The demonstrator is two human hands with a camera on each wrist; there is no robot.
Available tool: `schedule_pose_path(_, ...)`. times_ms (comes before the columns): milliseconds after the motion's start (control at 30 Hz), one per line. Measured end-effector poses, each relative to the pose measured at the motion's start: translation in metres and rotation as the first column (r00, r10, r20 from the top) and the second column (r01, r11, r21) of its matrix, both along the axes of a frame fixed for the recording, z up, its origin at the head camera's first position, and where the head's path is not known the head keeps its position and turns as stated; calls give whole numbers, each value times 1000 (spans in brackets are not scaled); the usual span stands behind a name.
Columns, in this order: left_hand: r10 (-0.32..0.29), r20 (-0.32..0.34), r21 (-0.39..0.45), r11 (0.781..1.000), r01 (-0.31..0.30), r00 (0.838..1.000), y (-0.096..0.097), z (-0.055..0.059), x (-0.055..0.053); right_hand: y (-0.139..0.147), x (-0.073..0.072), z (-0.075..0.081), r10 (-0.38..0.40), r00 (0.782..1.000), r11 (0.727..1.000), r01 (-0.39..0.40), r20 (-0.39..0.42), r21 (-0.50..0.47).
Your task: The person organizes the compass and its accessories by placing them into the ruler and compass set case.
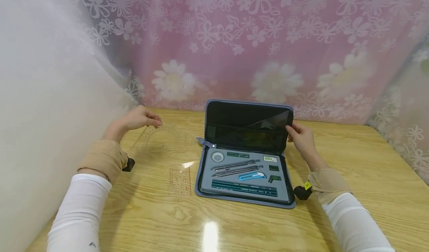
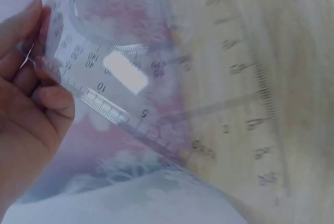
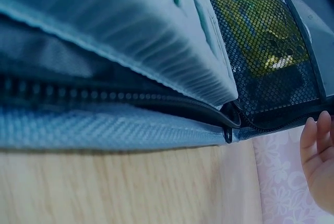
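Note:
My left hand [image 1: 139,118] pinches a clear plastic set square [image 2: 117,113] by its edge, above the left side of the table. Printed scales and a rounded protractor cutout show on it in the left wrist view. A blue zip case [image 1: 198,185] lies unzipped with its lid [image 1: 248,108] raised. At the lid's right edge my right hand [image 1: 303,139] grips with thumb and fingers. The grey tray [image 1: 207,170] holds pencils [image 1: 244,188], two metal compasses [image 1: 236,168], a blue cutter [image 1: 252,176] and a tape roll [image 1: 217,157].
On the table [image 1: 151,218], left of the case, lies a clear sheet with red print [image 1: 181,181]. The lid's mesh pocket [image 3: 261,91] holds a yellow item [image 3: 255,25]. A white wall [image 1: 50,95] stands left, a flowered curtain [image 1: 228,50] behind.

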State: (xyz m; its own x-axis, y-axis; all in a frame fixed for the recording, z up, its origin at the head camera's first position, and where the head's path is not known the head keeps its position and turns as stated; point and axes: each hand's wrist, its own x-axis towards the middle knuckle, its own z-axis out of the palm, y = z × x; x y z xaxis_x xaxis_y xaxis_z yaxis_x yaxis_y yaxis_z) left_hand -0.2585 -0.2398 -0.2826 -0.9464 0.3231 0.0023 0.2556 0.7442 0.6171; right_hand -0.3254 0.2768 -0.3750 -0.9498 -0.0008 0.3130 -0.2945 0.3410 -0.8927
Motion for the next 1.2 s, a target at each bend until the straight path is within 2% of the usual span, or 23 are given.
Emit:
schedule_pose_path(133, 28, -33, 5, 1000, -28, 999, 11, 16, 1, 0, 0, 0, 2, 1000, 1000, -2, -5, 1)
schedule_pose_path(400, -9, -59, -11, 1000, 9, 998, 52, 48, -1, 0, 5, 3, -9, 1000, 1000, 10, -12, 25)
schedule_pose_path(567, -5, -90, 7, 1000, 6, 996, 77, 61, -1, -2, 7, 6, 3, 1000, 1000, -3, -7, 20)
schedule_pose_path(700, -33, -157, 53, 998, 42, 987, 97, 71, -6, -1, 8, 6, 4, 1000, 1000, -4, -6, 24)
schedule_pose_path(867, -23, -213, 51, 998, 35, 977, 129, 83, -14, 0, 5, 4, -2, 1000, 1000, 3, -16, 27)
schedule_pose_path(1000, -51, -280, 48, 997, 67, 959, 161, 85, -22, 0, 4, 4, 0, 1000, 1000, 0, -19, 24)
schedule_pose_path(1200, -101, -359, 36, 992, 122, 928, 197, 75, -33, 1, 3, 3, 8, 1000, 1000, -8, -8, 14)
